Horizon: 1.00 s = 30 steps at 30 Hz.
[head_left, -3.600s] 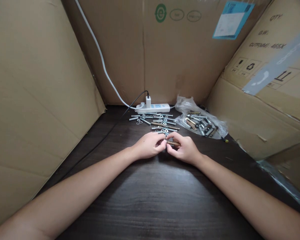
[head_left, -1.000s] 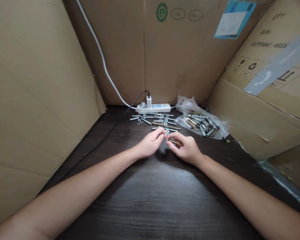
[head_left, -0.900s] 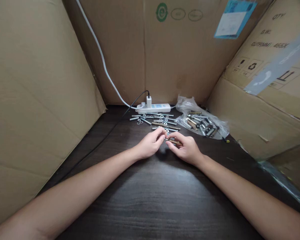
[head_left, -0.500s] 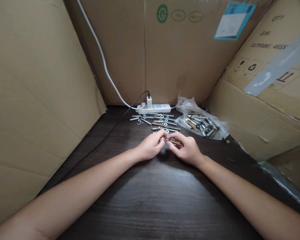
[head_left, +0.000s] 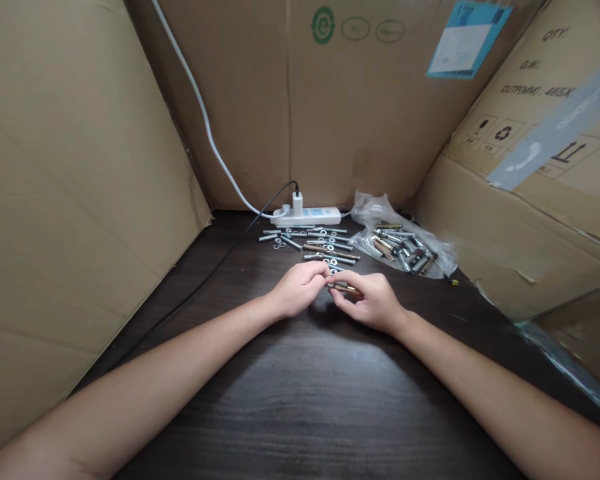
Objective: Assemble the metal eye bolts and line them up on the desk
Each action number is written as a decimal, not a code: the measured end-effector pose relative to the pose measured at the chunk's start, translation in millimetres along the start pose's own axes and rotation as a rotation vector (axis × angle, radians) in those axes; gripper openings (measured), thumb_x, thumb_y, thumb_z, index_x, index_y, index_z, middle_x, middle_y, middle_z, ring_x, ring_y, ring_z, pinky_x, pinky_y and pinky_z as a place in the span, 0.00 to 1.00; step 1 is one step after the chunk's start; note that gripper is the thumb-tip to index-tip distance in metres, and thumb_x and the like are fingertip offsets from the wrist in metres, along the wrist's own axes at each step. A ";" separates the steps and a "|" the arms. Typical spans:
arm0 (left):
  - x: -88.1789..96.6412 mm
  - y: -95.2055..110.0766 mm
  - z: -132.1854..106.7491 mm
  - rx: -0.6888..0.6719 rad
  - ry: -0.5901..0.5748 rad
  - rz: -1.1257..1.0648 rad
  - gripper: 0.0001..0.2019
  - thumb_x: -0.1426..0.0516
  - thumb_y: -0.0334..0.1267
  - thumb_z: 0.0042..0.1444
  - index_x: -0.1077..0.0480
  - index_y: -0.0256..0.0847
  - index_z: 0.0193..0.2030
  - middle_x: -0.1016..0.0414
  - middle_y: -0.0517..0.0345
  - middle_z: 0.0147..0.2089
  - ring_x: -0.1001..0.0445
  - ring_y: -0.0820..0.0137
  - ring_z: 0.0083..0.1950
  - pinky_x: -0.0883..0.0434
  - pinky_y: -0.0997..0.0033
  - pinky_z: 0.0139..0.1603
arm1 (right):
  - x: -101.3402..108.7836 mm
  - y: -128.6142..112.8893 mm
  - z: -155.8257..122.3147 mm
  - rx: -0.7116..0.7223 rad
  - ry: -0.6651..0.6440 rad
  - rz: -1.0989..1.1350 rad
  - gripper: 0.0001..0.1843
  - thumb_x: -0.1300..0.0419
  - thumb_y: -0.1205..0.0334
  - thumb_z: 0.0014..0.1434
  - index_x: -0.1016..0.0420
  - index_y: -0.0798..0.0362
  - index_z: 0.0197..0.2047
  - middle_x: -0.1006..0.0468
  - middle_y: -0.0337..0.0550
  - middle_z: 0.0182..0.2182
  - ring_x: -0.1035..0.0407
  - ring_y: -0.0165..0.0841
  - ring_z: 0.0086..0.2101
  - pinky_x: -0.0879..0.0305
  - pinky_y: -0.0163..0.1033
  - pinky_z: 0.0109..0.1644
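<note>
Cardboard left wall (head_left: pixel 80 167) at 9 o'clock | dark tabletop (head_left: pixel 300 393) spreads toward 6 | right carton (head_left: pixel 505 230) bounds 3 | left hand (head_left: pixel 300 291): fingertips together, any hold hidden | right hand (head_left: pixel 375 298), at its 3 o'clock: thumb and fingers clamped on brass-coloured bolt (head_left: pixel 347 289), one end toward 9

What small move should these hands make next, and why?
Perhaps the left hand should gently turn the end of the gold-coloured metal piece while the right hand grips it. The right fingers and thumb pinch that piece, and the left fingertips sit right by its end; whatever they hold is hidden.
</note>
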State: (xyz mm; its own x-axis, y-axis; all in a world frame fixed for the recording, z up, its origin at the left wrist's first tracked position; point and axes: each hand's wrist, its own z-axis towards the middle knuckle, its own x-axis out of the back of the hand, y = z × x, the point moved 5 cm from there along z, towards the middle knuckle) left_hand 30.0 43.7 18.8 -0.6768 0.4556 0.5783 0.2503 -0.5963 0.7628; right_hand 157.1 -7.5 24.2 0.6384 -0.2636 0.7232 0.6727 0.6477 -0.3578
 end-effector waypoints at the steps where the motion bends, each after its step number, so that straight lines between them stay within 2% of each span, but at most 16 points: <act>1: -0.8 1.6 -0.2 -0.017 -0.017 -0.007 0.09 0.56 0.32 0.54 0.37 0.37 0.29 0.33 0.59 0.31 0.36 0.71 0.36 0.38 0.72 0.39 | -0.1 -0.4 0.0 0.007 -0.006 -0.012 0.09 0.43 0.60 0.56 0.25 0.52 0.40 0.25 0.34 0.21 0.36 0.24 0.18 0.42 0.30 0.25; 7: -7.5 6.3 -2.3 -0.067 -0.109 0.004 0.06 0.51 0.34 0.56 0.36 0.37 0.31 0.33 0.60 0.32 0.36 0.72 0.35 0.37 0.73 0.38 | -1.4 -1.8 -0.4 0.040 -0.024 -0.038 0.10 0.44 0.63 0.56 0.27 0.53 0.41 0.21 0.39 0.27 0.32 0.26 0.20 0.40 0.30 0.28; 11: -8.8 5.4 -3.4 -0.041 -0.121 0.080 0.08 0.54 0.35 0.59 0.37 0.38 0.31 0.33 0.59 0.32 0.35 0.72 0.35 0.37 0.72 0.38 | -3.2 -0.6 -0.9 0.025 -0.042 -0.058 0.11 0.44 0.63 0.55 0.27 0.53 0.42 0.22 0.37 0.25 0.33 0.26 0.20 0.41 0.30 0.27; 15: -8.3 8.5 -4.3 -0.089 -0.156 0.231 0.10 0.57 0.33 0.61 0.37 0.39 0.35 0.31 0.57 0.36 0.34 0.70 0.38 0.37 0.71 0.42 | -4.0 0.7 -0.6 0.000 -0.052 -0.066 0.10 0.44 0.62 0.55 0.27 0.53 0.41 0.23 0.36 0.23 0.34 0.25 0.19 0.42 0.30 0.26; 20: -0.7 7.2 -3.5 -0.084 -0.157 0.442 0.04 0.53 0.31 0.54 0.40 0.39 0.31 0.33 0.57 0.32 0.36 0.68 0.35 0.39 0.70 0.36 | -0.9 9.3 -0.3 -0.143 -0.005 -0.036 0.11 0.43 0.56 0.57 0.28 0.52 0.40 0.28 0.33 0.18 0.36 0.26 0.18 0.44 0.31 0.24; 23: -0.2 6.4 -5.1 -0.112 -0.280 0.492 0.02 0.50 0.31 0.48 0.39 0.40 0.30 0.33 0.57 0.31 0.36 0.67 0.34 0.39 0.69 0.37 | 0.8 15.6 -1.2 -0.233 0.025 0.003 0.10 0.44 0.55 0.57 0.29 0.53 0.38 0.27 0.35 0.20 0.36 0.26 0.18 0.45 0.31 0.23; 26: 0.8 8.8 -8.3 -0.139 -0.367 0.502 0.02 0.50 0.31 0.47 0.38 0.39 0.30 0.33 0.58 0.31 0.36 0.67 0.35 0.39 0.67 0.39 | 0.3 18.8 -2.1 -0.260 0.020 0.016 0.10 0.44 0.54 0.58 0.30 0.52 0.38 0.27 0.35 0.21 0.36 0.26 0.19 0.44 0.31 0.23; 30: 3.8 17.9 -15.2 -0.111 -0.377 0.475 0.04 0.50 0.30 0.47 0.38 0.39 0.32 0.32 0.58 0.33 0.36 0.68 0.36 0.39 0.68 0.39 | -0.4 20.3 -2.7 -0.263 0.016 0.001 0.11 0.44 0.54 0.58 0.29 0.52 0.37 0.27 0.36 0.22 0.36 0.27 0.19 0.44 0.32 0.24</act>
State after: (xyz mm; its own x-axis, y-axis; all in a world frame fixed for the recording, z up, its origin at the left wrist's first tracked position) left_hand 21.5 24.7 30.3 -0.2122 0.3133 0.9257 0.3773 -0.8475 0.3733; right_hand 171.5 3.8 15.1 0.6437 -0.2753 0.7140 0.7446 0.4407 -0.5013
